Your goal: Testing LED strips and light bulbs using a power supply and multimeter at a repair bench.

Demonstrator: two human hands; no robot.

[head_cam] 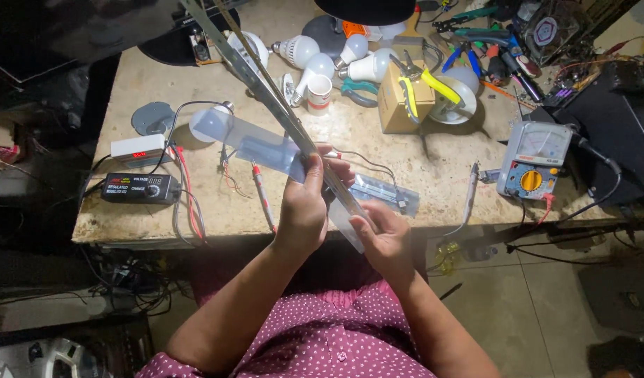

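Because the long metal strip (pixel 280 105) runs diagonally from your hands up past the far edge of the workbench (pixel 434 175), you should judge it light but whippy, thin-edged, and likely to flex or twist if gripped at one end only. Behind it lies a translucent tube cover (pixel 266 147), probably brittle plastic and slippery. Your left hand (pixel 304 206) is closed around strip and cover together near their lower part; your right hand (pixel 381 238) pinches the lower end, fingers curled. Hold along the flat faces, not the edges. Beyond lie white bulbs (pixel 315 59), yellow-handled pliers (pixel 423 84) on a cardboard box (pixel 395 105), an analogue multimeter (pixel 535 161) and a black power adapter (pixel 140 187).
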